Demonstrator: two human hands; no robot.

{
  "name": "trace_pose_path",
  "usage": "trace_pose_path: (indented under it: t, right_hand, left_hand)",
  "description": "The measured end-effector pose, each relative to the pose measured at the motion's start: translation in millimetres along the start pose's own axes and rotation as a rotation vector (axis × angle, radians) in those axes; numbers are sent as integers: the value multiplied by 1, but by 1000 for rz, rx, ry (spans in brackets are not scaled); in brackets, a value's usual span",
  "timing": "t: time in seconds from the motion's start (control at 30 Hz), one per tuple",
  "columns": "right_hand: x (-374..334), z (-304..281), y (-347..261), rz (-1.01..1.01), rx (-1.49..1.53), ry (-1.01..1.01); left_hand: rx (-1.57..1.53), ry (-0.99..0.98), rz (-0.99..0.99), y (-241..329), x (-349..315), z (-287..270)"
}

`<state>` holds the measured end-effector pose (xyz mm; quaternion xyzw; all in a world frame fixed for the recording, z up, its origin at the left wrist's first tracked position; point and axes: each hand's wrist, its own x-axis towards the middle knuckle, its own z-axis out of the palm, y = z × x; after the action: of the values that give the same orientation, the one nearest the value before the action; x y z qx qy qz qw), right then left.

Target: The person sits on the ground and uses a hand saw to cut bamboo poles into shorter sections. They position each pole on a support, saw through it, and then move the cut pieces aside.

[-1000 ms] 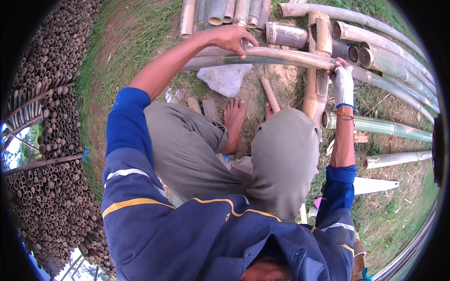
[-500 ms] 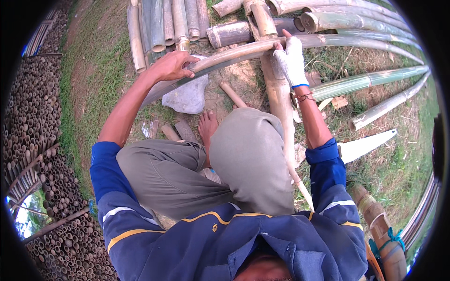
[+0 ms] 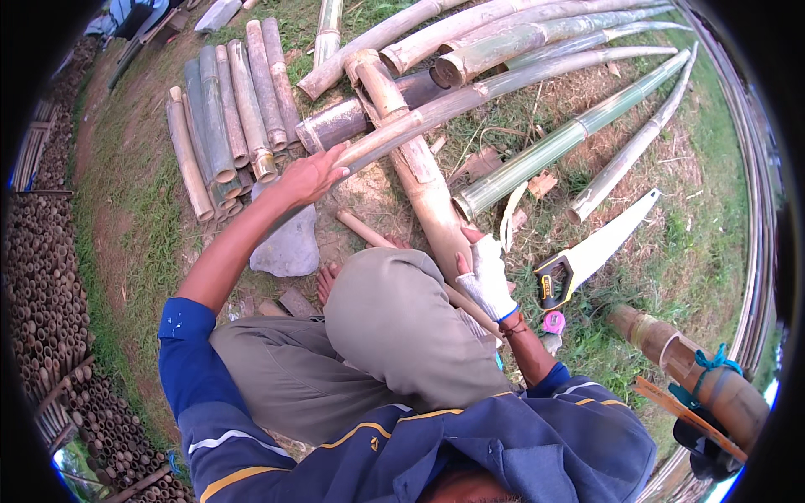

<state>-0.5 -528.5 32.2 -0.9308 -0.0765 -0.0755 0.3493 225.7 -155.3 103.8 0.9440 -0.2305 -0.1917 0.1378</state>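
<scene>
My bare left hand (image 3: 309, 178) is closed around the near end of a long brown bamboo pole (image 3: 503, 84). The pole slants up to the far right, resting across a thick bamboo log (image 3: 417, 172). My right hand (image 3: 485, 277) wears a white glove with bare fingertips showing. It is beside my knee at the near part of that log, thumb and finger apart, with nothing seen in it. A handsaw (image 3: 599, 247) with a black and yellow handle lies on the grass to its right, near a pink tape measure (image 3: 553, 322).
Cut bamboo pieces (image 3: 239, 109) lie in a row at the far left. Longer poles (image 3: 520, 46) and a green bamboo pole (image 3: 570, 138) spread to the right. A grey stone (image 3: 287, 243) sits before my feet. A tied bamboo post (image 3: 679, 356) stands at the near right.
My right hand has left the bamboo pole and come down and nearer, beside my knee. My left hand still holds the pole. The view has shifted, showing the saw's handle and tape measure.
</scene>
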Motion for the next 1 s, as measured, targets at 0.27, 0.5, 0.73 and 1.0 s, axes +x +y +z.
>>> trace_pose_path:
  t: [0.27, 0.5, 0.73, 1.0]
  right_hand:
    - [-124, -78, 133, 490, -598, 87]
    - [-141, -44, 199, 539, -698, 27]
    - [-135, -77, 196, 514, -443, 140]
    - [-94, -216, 27, 563, 377, 636]
  left_hand:
    - [-177, 66, -85, 25, 76, 17]
    - [-136, 122, -241, 44, 74, 15]
    - [-210, 51, -172, -5, 48, 18]
    - [-195, -27, -297, -12, 35, 14]
